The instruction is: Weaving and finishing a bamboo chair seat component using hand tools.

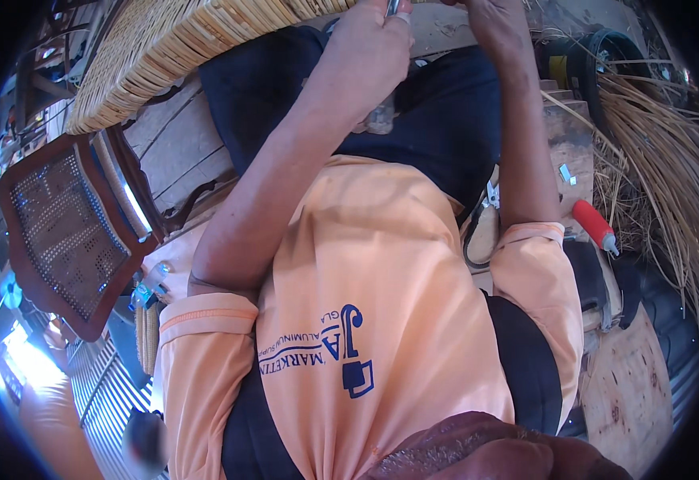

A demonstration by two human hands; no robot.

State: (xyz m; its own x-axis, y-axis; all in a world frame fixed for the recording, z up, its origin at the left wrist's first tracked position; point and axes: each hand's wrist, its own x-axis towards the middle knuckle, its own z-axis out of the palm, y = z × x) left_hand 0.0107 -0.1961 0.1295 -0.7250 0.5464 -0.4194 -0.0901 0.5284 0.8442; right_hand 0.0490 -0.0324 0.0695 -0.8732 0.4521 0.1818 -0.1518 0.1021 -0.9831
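Note:
At the top edge my left hand [381,36] is closed around a thin, shiny metal tool [393,7], of which only a short piece shows. To its right, my right hand [485,18] has its fingers curled inward, partly cut off by the top edge; what they pinch cannot be made out. A woven rattan piece of furniture [197,48] with a thick wrapped border reaches from the upper left to beside my left hand. My dark trousers [445,104] lie below both hands.
At left leans a brown wooden frame with a cane panel [65,228]. Long dry strands [653,136] spill over the right side. A red squeeze bottle [593,224] and small pliers [492,194] lie near my right arm. A wooden board [629,384] stands lower right.

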